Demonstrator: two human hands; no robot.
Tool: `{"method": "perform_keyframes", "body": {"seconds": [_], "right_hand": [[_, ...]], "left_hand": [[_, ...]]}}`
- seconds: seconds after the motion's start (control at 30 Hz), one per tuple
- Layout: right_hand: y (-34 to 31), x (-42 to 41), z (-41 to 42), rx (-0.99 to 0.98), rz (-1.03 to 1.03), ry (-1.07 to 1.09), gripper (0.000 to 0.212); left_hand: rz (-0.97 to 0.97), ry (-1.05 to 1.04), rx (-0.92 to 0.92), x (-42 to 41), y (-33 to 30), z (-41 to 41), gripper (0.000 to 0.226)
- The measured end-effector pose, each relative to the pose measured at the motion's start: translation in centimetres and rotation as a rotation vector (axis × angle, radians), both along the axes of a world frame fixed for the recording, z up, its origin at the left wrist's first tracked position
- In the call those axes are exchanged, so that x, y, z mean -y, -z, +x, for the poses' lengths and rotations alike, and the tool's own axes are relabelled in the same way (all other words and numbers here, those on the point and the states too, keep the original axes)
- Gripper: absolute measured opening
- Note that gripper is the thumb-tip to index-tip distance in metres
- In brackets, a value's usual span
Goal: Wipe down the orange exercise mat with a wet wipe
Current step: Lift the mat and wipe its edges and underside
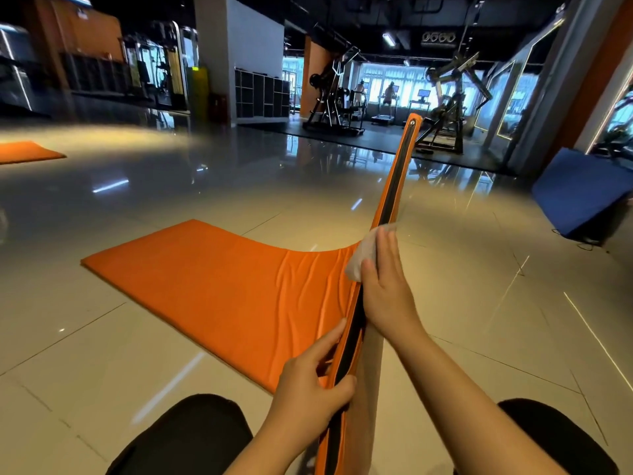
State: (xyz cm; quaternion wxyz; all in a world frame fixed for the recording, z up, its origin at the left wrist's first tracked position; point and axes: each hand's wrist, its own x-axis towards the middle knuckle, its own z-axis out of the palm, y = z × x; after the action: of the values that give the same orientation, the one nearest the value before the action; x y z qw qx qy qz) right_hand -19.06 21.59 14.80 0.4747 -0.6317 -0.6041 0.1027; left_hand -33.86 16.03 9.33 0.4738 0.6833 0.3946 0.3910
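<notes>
The orange exercise mat [222, 286] lies on the tiled floor with its right long edge lifted upright, so its black-zippered side runs from my knees up to a far corner. My left hand [308, 382] grips this raised edge low down, thumb on the near side, fingers on the orange face. Higher up, my right hand [383, 286] holds a white wet wipe [363, 252] folded over the edge, thumb on the left face and fingers along the right.
A second orange mat [27, 150] lies at far left. A blue mat [582, 190] leans at the right by cables on the floor. Gym machines [335, 104] and treadmills stand at the back. My knees in black fill the bottom corners.
</notes>
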Motion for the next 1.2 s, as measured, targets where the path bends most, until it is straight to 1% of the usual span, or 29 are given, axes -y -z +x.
{"method": "perform_keyframes", "body": {"seconds": [0.1,0.17,0.27,0.37,0.43,0.5,0.63,0.77,0.83,0.93,1.03,1.1,1.2], "right_hand": [[-2.6,-3.1,1.8,0.068,0.045,0.087,0.058],[-3.1,-3.8,2.2,0.105,0.057,0.103,0.058],[-0.6,-2.2,0.7,0.132,0.027,0.071,0.059],[3.2,1.6,-1.8,0.167,-0.027,-0.055,0.058],[3.8,2.8,-2.4,0.190,-0.037,-0.078,0.056],[2.9,2.0,-1.8,0.188,-0.005,-0.046,0.055],[-1.2,-2.0,1.8,0.277,0.088,0.076,0.057],[-4.4,-4.2,3.8,0.220,0.081,0.114,0.059],[-3.5,-3.6,2.7,0.215,0.089,0.095,0.057],[1.0,-0.5,-0.6,0.223,0.100,0.003,0.059],[4.9,2.9,-2.7,0.227,0.046,-0.089,0.059],[5.2,3.3,-2.6,0.250,0.039,-0.091,0.056],[3.1,1.3,-1.4,0.320,0.063,-0.055,0.056]], "left_hand": [[-0.028,0.031,-0.002,0.0,0.1,0.0,0.065],[-0.040,0.034,-0.013,0.1,0.2,-0.2,0.064],[-0.048,0.003,0.000,0.0,0.5,-0.4,0.065],[-0.052,-0.044,0.029,-0.1,1.2,-0.5,0.067],[-0.053,-0.049,0.040,0.4,1.3,-0.4,0.067],[-0.045,-0.042,0.041,0.9,1.3,0.0,0.066],[-0.040,0.024,0.017,2.7,1.2,0.8,0.067],[-0.043,0.033,-0.008,3.0,0.7,0.1,0.067],[-0.040,0.007,0.007,2.7,0.7,-0.3,0.067],[-0.045,-0.032,0.054,2.5,1.1,-0.5,0.067],[-0.028,-0.069,0.081,2.5,1.7,-0.5,0.068],[-0.028,-0.070,0.075,2.4,1.7,-0.7,0.067],[-0.026,-0.070,0.062,2.1,1.8,-1.2,0.065]]}}
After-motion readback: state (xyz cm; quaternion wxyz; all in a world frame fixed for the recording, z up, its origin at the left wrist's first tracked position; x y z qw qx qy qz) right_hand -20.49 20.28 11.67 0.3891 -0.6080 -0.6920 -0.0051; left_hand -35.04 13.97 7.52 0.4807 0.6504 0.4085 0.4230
